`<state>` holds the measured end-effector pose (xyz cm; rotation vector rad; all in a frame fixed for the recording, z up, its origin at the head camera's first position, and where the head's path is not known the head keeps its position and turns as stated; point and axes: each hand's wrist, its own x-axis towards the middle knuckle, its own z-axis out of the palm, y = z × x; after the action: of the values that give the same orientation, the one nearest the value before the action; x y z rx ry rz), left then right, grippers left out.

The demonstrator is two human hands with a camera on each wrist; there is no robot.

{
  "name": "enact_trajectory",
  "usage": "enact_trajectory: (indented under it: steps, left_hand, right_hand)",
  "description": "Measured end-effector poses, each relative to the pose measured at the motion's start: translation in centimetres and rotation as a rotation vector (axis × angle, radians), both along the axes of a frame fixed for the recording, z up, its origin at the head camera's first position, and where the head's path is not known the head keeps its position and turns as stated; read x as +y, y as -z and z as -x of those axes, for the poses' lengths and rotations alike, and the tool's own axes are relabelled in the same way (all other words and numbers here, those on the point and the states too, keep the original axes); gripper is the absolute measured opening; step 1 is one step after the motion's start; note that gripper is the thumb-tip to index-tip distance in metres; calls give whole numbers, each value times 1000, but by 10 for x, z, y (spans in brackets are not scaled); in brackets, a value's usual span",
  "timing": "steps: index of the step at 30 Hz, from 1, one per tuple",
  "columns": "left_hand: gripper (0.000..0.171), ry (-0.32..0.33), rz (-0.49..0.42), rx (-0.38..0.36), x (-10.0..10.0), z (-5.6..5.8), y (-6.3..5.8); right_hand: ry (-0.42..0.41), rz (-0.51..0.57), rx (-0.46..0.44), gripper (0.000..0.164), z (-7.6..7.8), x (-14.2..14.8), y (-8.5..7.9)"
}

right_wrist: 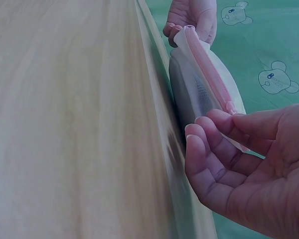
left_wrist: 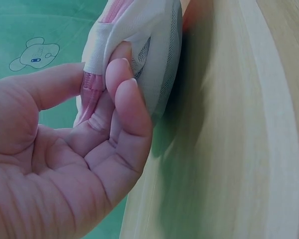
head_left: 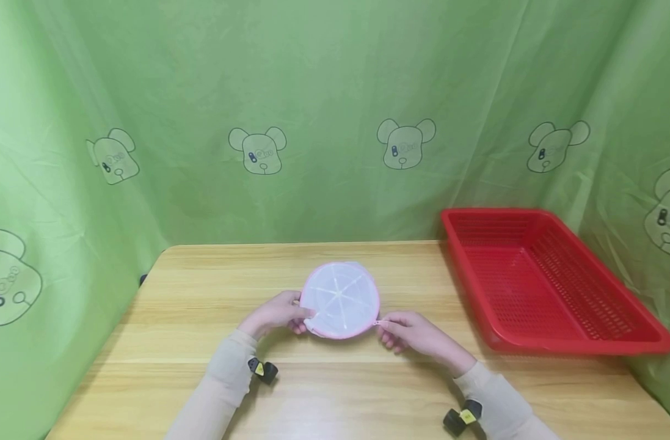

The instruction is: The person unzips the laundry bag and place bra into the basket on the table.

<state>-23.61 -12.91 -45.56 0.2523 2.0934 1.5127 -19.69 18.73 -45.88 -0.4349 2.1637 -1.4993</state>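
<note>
A round zippered pouch (head_left: 340, 299), pale with a citrus-slice pattern and a pink rim, is held above the wooden table in the head view. My left hand (head_left: 280, 311) pinches its left edge, thumb on the near face. In the left wrist view that hand's fingers grip a white fabric tab (left_wrist: 97, 50) beside the pink zipper (left_wrist: 90, 92). At the pouch's lower right, my right hand (head_left: 411, 333) pinches the zipper pull (head_left: 380, 322) between thumb and forefinger. The right wrist view shows the zipper teeth running closed from there toward the left hand, with a grey mesh side (right_wrist: 187, 89) below.
A red plastic basket (head_left: 477, 293) with perforated walls stands on the right of the wooden table (head_left: 214, 275). Green curtains (head_left: 335, 73) printed with bear heads hang behind the table and at both sides. Each wrist wears a small black camera (head_left: 265, 371).
</note>
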Motion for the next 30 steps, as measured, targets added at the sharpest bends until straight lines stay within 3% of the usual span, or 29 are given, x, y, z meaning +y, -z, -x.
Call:
enact_trajectory:
  steps: [15, 30]
  left_hand:
    - [30, -94, -24, -11, 1, 2, -3]
    - [33, -86, -30, -8, -1, 3, -1]
  right_hand:
    - [-18, -12, 10, 32, -1, -3, 1]
    - [-52, -25, 14, 32, -4, -7, 10]
